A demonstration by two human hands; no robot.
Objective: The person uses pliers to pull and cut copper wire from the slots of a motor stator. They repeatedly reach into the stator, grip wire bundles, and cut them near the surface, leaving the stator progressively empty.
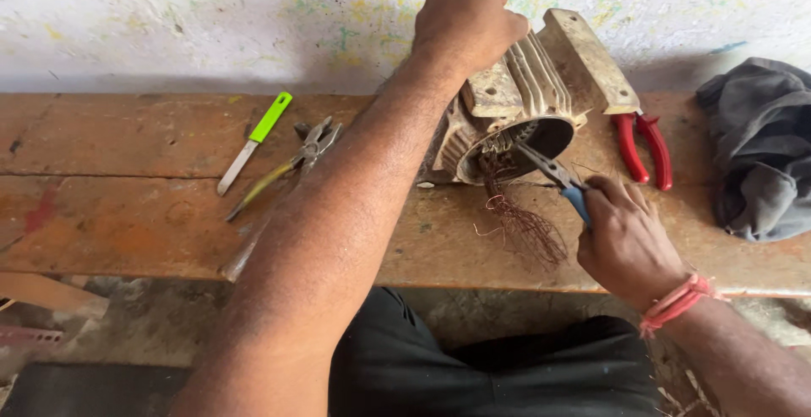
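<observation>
**Two hands, one stripped motor**

Two hands work at a bench (pixel 127 214) of worn orange-stained wood. Your left hand (pixel 465 16) is clenched over the top of the motor housing (pixel 515 100), pinning it tilted against the paint-flecked wall (pixel 211 20), open end toward you. Your right hand (pixel 625 244) grips the blue handles of the pliers (pixel 553 172), whose tips sit at the housing's mouth, among the copper wire (pixel 524 227) that spills from it onto the bench.

That housing looks like cast metal, finned, grimy and pale, likely heavy and stiff; the fins and flat foot plate offer the surest hold. Fine, reddish and tangled, the wire should bend easily yet snag and prick, so it is best taken with tool tips, close to the mouth.

Left of your arm lie a green-handled knife (pixel 253 140) and yellow-handled cutters (pixel 287 168). Red-handled pliers (pixel 642 147) rest just right of the housing, a grey cloth (pixel 760 147) beyond.
</observation>
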